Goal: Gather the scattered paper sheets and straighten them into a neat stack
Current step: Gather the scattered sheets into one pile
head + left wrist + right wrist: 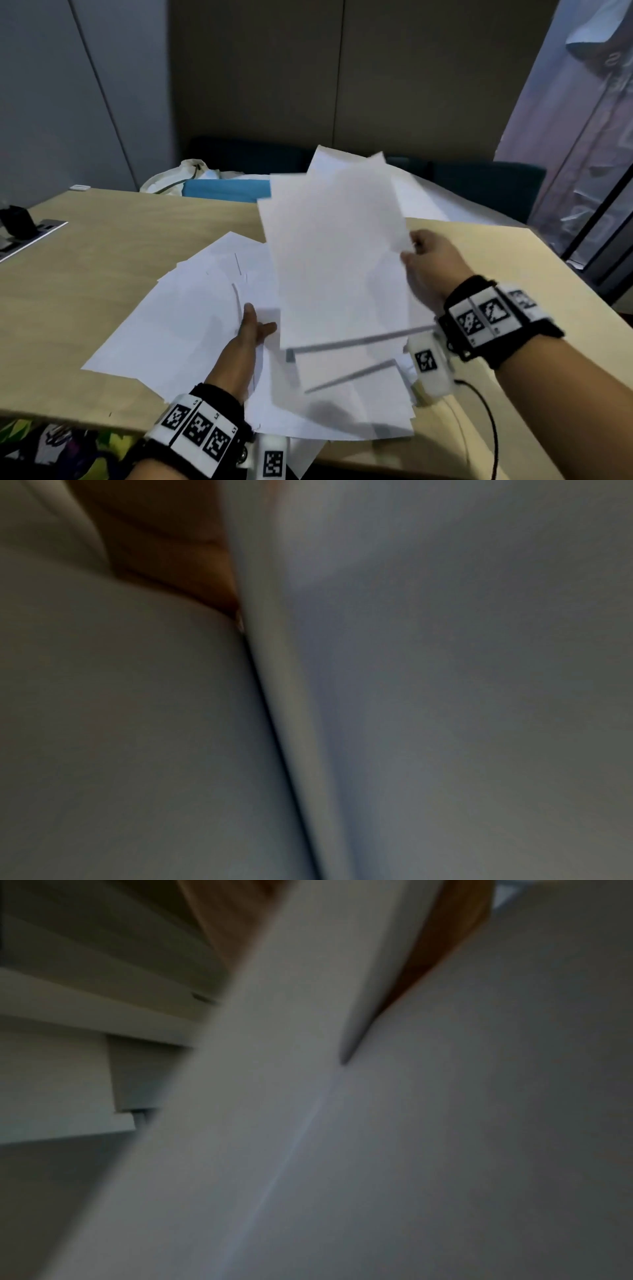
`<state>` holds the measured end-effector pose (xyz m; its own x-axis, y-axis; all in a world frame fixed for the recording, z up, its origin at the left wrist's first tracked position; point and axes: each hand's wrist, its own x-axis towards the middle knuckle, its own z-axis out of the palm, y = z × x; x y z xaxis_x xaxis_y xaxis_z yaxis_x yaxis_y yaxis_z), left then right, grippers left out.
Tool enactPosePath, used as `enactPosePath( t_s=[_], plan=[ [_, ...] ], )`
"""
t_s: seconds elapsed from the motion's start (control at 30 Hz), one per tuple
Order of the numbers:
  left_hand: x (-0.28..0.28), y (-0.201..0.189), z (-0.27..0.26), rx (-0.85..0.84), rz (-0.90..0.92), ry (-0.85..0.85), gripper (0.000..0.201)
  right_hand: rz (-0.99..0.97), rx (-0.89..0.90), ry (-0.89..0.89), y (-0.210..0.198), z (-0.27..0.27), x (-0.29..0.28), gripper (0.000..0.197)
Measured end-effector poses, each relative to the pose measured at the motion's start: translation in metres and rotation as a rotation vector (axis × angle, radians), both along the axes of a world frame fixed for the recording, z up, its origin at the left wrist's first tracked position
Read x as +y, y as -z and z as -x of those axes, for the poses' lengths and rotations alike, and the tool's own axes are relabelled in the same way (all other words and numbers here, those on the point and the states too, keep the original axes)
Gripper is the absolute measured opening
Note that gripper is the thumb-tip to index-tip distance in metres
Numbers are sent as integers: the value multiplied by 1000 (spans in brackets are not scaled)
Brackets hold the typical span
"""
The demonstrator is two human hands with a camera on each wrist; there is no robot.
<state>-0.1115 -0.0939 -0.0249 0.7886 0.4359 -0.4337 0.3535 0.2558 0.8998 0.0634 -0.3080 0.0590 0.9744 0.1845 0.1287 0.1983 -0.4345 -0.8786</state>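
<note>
White paper sheets (191, 308) lie fanned and overlapping on the wooden table (102, 240), with more sheets (342, 404) reaching over its near edge. My right hand (409, 251) pinches the right edge of a lifted bundle of sheets (335, 260), which is tilted above the pile. My left hand (255, 325) lies in the spread sheets with one finger and the thumb straight. Its other fingers are hidden by paper. Both wrist views are dim and filled with close paper (445, 696) (479, 1123).
At the table's far edge sit a white bag (178, 178) and a blue item (226, 190). A dark green bench (479, 185) runs behind. A socket panel (30, 233) is set in the table at left. A black cable (489, 428) hangs from my right wrist.
</note>
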Motion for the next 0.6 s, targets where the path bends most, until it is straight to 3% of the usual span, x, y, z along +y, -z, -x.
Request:
enactPosePath(
  t_s=[0.07,0.13,0.2,0.3,0.33,0.47,0.53,0.6],
  plan=[
    [1,0,1,-3,43,17,79,25,109,-39,19,10,7,20],
    [1,3,0,-7,77,40,71,163,228,-86,29,20,12,18],
    [2,8,-1,32,-56,74,66,366,333,-190,39,23,11,24],
    [3,14,1,32,-195,42,23,598,389,-301,45,23,10,37],
    [2,13,3,13,-201,30,19,628,378,-331,48,23,10,39],
    [0,11,5,-47,-221,39,34,588,473,-376,49,22,11,35],
    [-1,10,7,-69,-228,44,42,515,508,-232,48,6,10,36],
    [0,10,7,-79,-231,31,57,567,424,-58,46,-11,5,36]
  ],
)
